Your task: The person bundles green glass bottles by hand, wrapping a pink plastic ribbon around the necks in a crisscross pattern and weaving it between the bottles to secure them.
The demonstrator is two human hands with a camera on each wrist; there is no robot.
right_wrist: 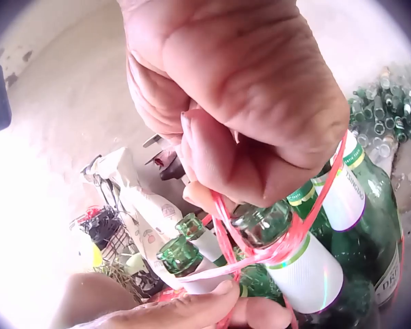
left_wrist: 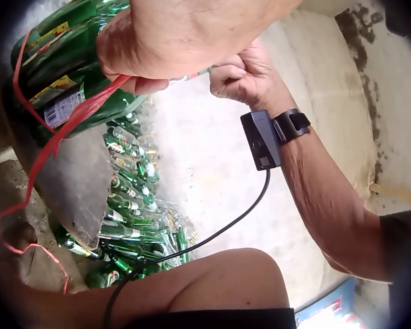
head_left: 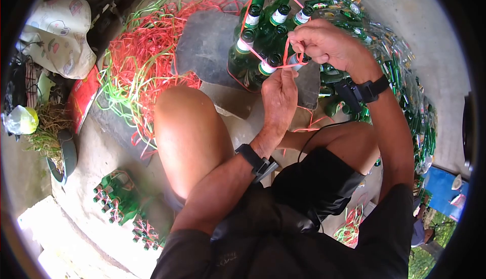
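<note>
A bundle of green glass bottles [head_left: 255,31] with white neck labels stands upright on a dark slab [head_left: 200,38]. Red plastic twine [right_wrist: 281,247] loops around the bottle necks, and another red band circles the bodies lower down. My right hand [head_left: 329,46] pinches a raised loop of the twine above the nearest right bottle, its fingers curled. Just below, at that bottle's neck, my left hand [head_left: 281,99] grips the twine between thumb and fingers. From the left hand a red tail [left_wrist: 55,147] hangs down past the slab in the left wrist view.
Loose red and green twine [head_left: 147,51] lies heaped left of the slab. A large pile of green bottles [head_left: 400,91] spreads along the right. More bundled bottles [head_left: 119,198] stand at lower left. A cable [left_wrist: 226,229] runs from the right wrist camera across the knee.
</note>
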